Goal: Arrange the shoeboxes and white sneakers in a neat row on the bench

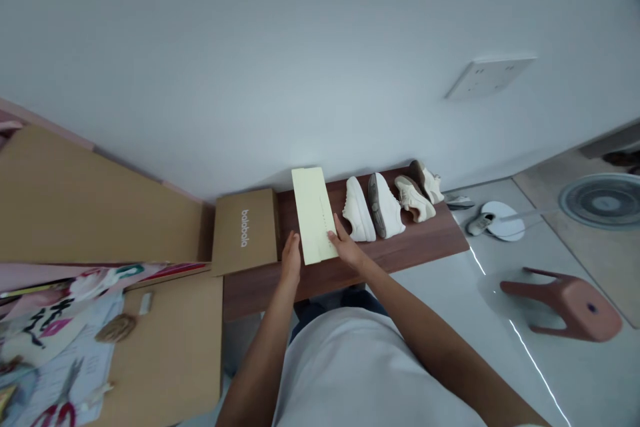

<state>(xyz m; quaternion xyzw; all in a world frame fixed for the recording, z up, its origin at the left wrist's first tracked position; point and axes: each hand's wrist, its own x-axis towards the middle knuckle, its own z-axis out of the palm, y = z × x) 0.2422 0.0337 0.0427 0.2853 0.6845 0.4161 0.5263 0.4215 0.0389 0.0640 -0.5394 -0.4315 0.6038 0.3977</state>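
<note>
A pale yellow shoebox (311, 210) with a line of small print lies on the dark wooden bench (420, 246), its far end near the wall. My left hand (291, 257) is by the near left edge of this box, fingers stretched out flat; I cannot tell whether it touches. On the other side, my right hand (346, 245) grips the near right edge, thumb over the top. Right of the box stand a pair of white sneakers (358, 210) and a pair of beige-and-white sneakers (416, 200). A brown "balabala" shoebox (244, 230) sits to the left.
At the left is a desk (170, 347) bearing papers, red-handled scissors (63, 400) and a brown hair tie (116, 328), with a tan panel (90, 200) behind. A pink stool (575, 307) and a standing fan (603, 202) occupy the floor at right.
</note>
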